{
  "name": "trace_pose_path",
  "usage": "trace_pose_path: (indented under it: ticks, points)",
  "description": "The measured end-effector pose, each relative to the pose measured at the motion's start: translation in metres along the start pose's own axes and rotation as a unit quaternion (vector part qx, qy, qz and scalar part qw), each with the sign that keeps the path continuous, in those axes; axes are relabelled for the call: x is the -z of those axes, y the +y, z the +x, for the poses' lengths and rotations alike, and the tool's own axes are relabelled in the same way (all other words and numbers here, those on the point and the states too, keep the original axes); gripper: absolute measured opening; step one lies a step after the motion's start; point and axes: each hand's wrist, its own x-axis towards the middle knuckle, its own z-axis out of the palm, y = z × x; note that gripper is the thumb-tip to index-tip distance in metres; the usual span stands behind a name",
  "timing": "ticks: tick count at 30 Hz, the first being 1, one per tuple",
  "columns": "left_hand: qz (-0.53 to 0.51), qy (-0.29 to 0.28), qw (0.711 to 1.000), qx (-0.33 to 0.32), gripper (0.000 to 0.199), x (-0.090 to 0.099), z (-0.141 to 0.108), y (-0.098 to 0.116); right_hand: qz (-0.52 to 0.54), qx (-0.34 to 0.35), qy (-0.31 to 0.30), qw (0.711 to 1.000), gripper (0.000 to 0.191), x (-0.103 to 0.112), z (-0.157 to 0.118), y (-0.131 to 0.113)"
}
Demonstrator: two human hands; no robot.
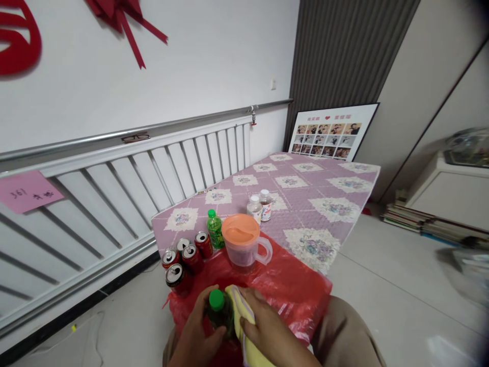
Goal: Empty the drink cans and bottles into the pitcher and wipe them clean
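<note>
Close to my body, my left hand (199,331) is wrapped round a dark green bottle (217,302) with a bright green cap. My right hand (263,318) grips a yellow cloth (237,305) with a pale purple edge and presses it against the bottle's right side. The bottle's lower part is hidden by my fingers and the cloth. Beneath them a red plastic sheet (284,278) covers the near end of the table. Just beyond stands a clear pitcher (242,255) with an orange lid, its handle to the right.
Several opened drink cans (193,257) stand at the left table edge. Behind them is a green-capped bottle (215,232); two small white-capped bottles (265,206) stand past the pitcher. A patterned tablecloth (290,183) covers the table, beside a white radiator (153,183). A photo board (332,132) leans behind.
</note>
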Motion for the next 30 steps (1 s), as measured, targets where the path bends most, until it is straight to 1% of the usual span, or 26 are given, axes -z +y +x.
trace_pose_path:
  ticks: [3,5,8,10,13,16,18,20,24,28,30]
  points:
    - [0.032,0.023,0.999,0.004,0.064,-0.004,-0.002,-0.001,-0.038,-0.036,-0.03,0.998,0.071,-0.006,-0.002,0.008]
    - [0.061,0.056,0.997,-0.006,0.064,-0.008,-0.003,-0.002,-0.049,-0.045,-0.034,0.997,0.072,-0.007,-0.003,0.01]
    - [0.118,0.122,0.985,-0.011,0.063,-0.012,-0.004,-0.004,-0.037,-0.037,-0.019,0.998,0.071,-0.004,-0.004,0.007]
    - [0.138,0.146,0.98,0.002,0.059,-0.013,-0.004,-0.006,-0.015,-0.019,-0.006,1.0,0.071,0.001,-0.004,0.003]
    - [0.117,0.131,0.984,0.015,0.057,-0.012,-0.004,-0.007,0.023,0.011,0.013,1.0,0.068,0.007,-0.005,-0.005]
    - [0.057,0.101,0.993,0.018,0.063,-0.011,-0.002,-0.001,0.049,0.04,0.04,0.997,0.066,0.009,-0.007,-0.013]
    - [0.017,0.092,0.995,0.027,0.067,-0.011,-0.001,0.005,0.05,0.068,0.04,0.996,0.064,0.009,-0.005,-0.015]
    - [-0.001,0.084,0.996,0.032,0.064,-0.01,-0.001,0.009,0.039,0.08,0.028,0.996,0.065,0.007,-0.002,-0.014]
    - [0.009,0.065,0.998,0.013,0.058,-0.009,-0.002,0.005,0.014,0.041,0.018,0.999,0.07,0.003,0.003,-0.002]
    - [0.017,0.057,0.998,0.002,0.059,-0.009,-0.004,-0.005,-0.032,-0.013,-0.024,0.999,0.07,-0.004,0.0,0.01]
    - [0.017,0.047,0.999,0.001,0.059,-0.009,-0.005,-0.007,-0.045,-0.037,-0.035,0.998,0.071,-0.007,-0.002,0.013]
